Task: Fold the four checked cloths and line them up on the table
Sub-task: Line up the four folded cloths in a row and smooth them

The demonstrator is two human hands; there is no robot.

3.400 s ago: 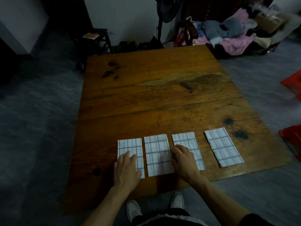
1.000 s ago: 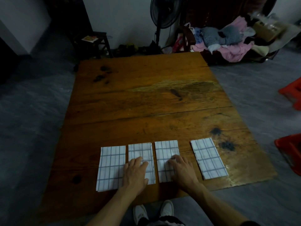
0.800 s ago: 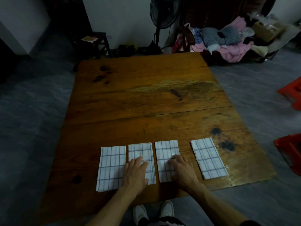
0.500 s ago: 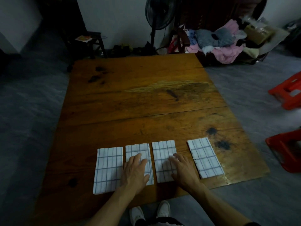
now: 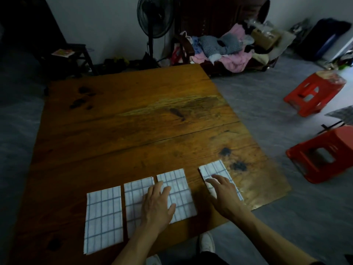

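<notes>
Four folded checked cloths lined up along near edge of counter (image 5: pixel 133 111). Left hand (image 5: pixel 156 204) laid flat, fingers straight, across second cloth (image 5: pixel 134 197) and third cloth (image 5: pixel 181 188). Right hand (image 5: pixel 224 194) pressed flat on fourth cloth (image 5: pixel 214 168). Nothing grasped. First cloth (image 5: pixel 104 219) untouched.

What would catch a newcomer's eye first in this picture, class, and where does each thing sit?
First, the row of four folded checked cloths along the near edge of the wooden table, with the left hand flat across the two middle ones and the right hand on the rightmost cloth, which sits apart from the others. Next, two bright red stools on the floor to the right.
</notes>
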